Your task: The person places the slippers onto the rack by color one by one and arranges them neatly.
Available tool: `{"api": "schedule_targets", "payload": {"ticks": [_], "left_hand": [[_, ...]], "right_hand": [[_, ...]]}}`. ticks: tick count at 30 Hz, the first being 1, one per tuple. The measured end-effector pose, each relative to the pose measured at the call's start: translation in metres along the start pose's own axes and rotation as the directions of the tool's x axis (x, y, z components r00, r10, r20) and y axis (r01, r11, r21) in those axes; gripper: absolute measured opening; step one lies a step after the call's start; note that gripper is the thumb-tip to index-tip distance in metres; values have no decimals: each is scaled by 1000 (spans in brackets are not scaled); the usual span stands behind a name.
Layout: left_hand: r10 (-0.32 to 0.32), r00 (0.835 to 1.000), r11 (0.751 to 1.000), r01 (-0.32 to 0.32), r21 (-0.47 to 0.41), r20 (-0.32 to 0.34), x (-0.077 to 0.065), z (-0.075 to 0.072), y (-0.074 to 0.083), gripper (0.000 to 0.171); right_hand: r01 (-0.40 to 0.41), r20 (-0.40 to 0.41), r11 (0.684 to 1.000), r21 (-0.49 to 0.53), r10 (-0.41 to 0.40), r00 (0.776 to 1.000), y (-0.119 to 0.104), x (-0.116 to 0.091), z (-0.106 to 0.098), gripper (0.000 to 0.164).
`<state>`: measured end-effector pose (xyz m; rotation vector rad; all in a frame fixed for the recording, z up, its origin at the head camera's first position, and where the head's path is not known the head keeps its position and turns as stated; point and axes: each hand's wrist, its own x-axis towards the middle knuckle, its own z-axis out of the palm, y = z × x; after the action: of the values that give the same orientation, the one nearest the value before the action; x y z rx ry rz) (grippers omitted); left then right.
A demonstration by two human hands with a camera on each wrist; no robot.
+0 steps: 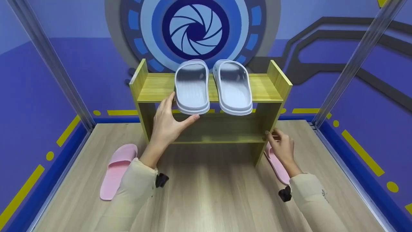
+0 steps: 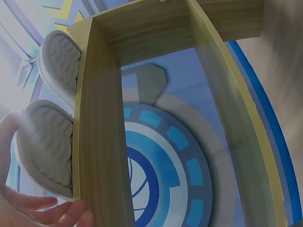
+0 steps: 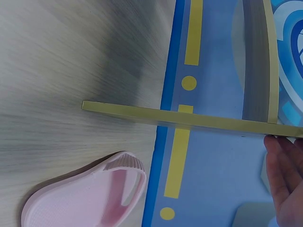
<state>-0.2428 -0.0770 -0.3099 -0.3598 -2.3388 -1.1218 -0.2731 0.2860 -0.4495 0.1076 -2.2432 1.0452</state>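
Note:
Two pale grey clogs, a left one [image 1: 193,90] and a right one [image 1: 235,88], sit side by side on the top shelf of a wooden shoe rack [image 1: 273,112]. Their heels face me and jut past the shelf's front edge. My left hand [image 1: 167,122] is at the left clog, fingers along its outer side and the outstretched thumb just below its heel. In the left wrist view, fingertips lie right at the shelf edge beside the clog's ridged sole [image 2: 45,146]. With extended fingers, my right hand [image 3: 286,175] touches the outer face of the rack's right side panel [image 3: 189,119].
A pink slide [image 1: 114,174] lies on the wood-grain floor [image 1: 206,199] left of the rack. Another pink slide [image 1: 277,166] lies to the right, partly hidden by my right hand. Blue printed walls and metal posts [image 1: 360,64] enclose the space.

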Motion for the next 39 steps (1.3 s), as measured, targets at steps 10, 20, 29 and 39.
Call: {"api": "schedule_targets", "payload": {"ticks": [10, 20, 29, 39], "left_hand": [[5, 999, 987, -10, -163, -33, -12, -12, -15, 85], [-9, 1000, 954, 1, -301, -26, -30, -11, -30, 71], [-80, 997, 932, 83, -353, 22, -52, -23, -26, 61], [-138, 975, 933, 187, -309, 173, -69, -15, -99, 55]], "right_hand": [[-2, 7, 1000, -12, 2, 1000, -1, 0, 0, 21], [1, 0, 999, -33, -1, 1000, -1, 0, -2, 23], [-9, 16, 1000, -11, 9, 1000, 0, 0, -1, 21], [-16, 18, 1000, -6, 16, 1000, -2, 0, -1, 21]]}}
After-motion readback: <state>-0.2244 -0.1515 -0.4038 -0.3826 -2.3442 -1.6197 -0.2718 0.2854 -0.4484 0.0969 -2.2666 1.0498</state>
